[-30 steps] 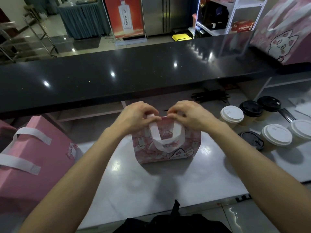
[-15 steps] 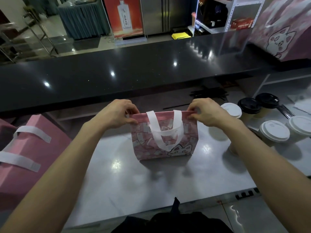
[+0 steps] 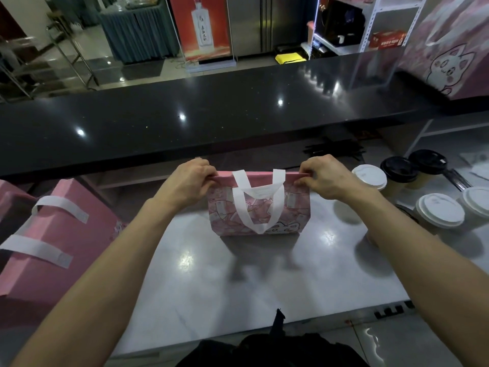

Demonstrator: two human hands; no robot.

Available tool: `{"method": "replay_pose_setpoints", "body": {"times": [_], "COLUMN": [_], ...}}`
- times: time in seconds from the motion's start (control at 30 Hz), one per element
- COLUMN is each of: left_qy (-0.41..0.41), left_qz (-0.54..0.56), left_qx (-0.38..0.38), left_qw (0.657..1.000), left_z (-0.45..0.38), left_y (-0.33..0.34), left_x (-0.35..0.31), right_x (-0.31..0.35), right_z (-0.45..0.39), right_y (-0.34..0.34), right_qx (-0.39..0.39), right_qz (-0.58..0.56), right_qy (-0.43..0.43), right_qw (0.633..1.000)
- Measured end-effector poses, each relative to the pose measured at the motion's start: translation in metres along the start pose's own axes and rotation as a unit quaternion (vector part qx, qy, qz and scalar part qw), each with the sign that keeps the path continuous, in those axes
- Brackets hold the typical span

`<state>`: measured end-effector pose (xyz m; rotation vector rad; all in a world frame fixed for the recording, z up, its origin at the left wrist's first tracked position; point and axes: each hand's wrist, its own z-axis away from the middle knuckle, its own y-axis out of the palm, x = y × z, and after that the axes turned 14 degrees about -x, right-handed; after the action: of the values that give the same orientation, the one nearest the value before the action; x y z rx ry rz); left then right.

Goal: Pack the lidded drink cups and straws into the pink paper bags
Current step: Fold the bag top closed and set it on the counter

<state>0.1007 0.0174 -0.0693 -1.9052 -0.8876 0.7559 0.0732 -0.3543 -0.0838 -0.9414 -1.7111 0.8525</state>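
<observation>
Cups and bags, counted

Three white-lidded cups (image 3: 369, 177), two black-lidded cups (image 3: 399, 169); four pink bags (image 3: 259, 205), one upright between two hands (image 3: 189, 178).

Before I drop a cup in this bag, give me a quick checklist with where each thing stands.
1. Bag upright on the counter: ok.
2. Left hand and right hand pinching the top corners: ok.
3. Bag mouth open enough: not ok, the top edges look closed.
4. Handle clear of the mouth: ok, it hangs down the front.
5. Cups within reach: ok, a white-lidded cup stands just right of the bag.
6. Bag empty inside: cannot tell.
</observation>
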Motion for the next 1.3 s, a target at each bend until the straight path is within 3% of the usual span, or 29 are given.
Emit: {"method": "replay_pose_setpoints", "body": {"times": [0.27, 0.37, 0.5, 0.63, 0.77, 1.03, 1.3], "left_qy": [-0.018, -0.054, -0.188, -0.236, -0.249, -0.122, -0.145], "left_qz": [-0.021, -0.008, 0.010, 0.153, 0.162, 0.009, -0.046], "left_qx": [0.041, -0.042, -0.189, -0.146, -0.139, -0.065, -0.043], "left_qw": [0.999, 0.998, 0.964, 0.948, 0.945, 0.990, 0.987], "left_z": [-0.013, -0.014, -0.010, 0.015, 0.071, 0.140, 0.127], "left_y": [-0.003, 0.004, 0.023, 0.038, 0.038, 0.056, 0.055], "left_x": [0.009, 0.003, -0.009, -0.029, -0.057, -0.133, -0.157], "right_x": [0.003, 0.016, 0.036, 0.045, 0.024, 0.004, 0.005], "right_z": [0.009, 0.027, 0.067, 0.098, 0.117, 0.120, 0.105], "right_y": [-0.006, -0.013, -0.017, -0.013, 0.000, 0.029, 0.040], "right_qx": [0.011, -0.011, -0.013, 0.033, 0.017, -0.003, 0.007], "right_qz": [0.044, 0.027, -0.035, -0.105, -0.110, -0.038, 0.096], "right_qy": [-0.009, 0.029, 0.057, 0.076, 0.064, 0.022, -0.103], "right_qw": [0.999, 0.999, 0.998, 0.991, 0.992, 0.999, 0.990]}}
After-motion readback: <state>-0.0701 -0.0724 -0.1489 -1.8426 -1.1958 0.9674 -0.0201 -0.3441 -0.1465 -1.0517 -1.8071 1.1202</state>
